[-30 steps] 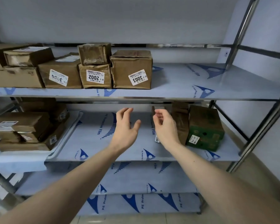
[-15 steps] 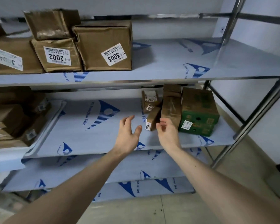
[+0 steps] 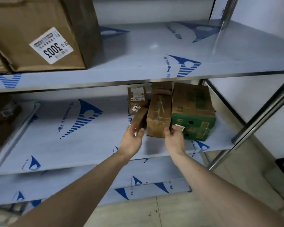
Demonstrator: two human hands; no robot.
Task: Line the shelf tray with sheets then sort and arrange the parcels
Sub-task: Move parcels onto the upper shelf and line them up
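Both hands reach onto the middle shelf (image 3: 88,145), where a cluster of parcels sits toward its right end. The left hand (image 3: 131,140) is loosely spread, fingers relaxed and slightly bent, its fingertips at the near end of a small brown parcel (image 3: 138,119); whether they actually touch it cannot be told, and nothing is gripped. The right hand (image 3: 175,139) is likewise released, fingers gently curved, reaching at the near lower corner where the tall brown parcel (image 3: 158,113) meets the green-and-brown box (image 3: 193,112); it seems to brush them without closing on either.

The tall brown parcel stands just right of the small one, its long axis running from near to far along the shelf's depth. The small parcel leans, its long axis also pointing away toward the wall, with a labelled parcel (image 3: 137,100) upright behind it. The green-and-brown box stands touching the tall parcel's right side.

On the upper shelf (image 3: 154,51), far left, sits a large box labelled 3003 (image 3: 39,33). Every shelf wears blue-printed protective film.
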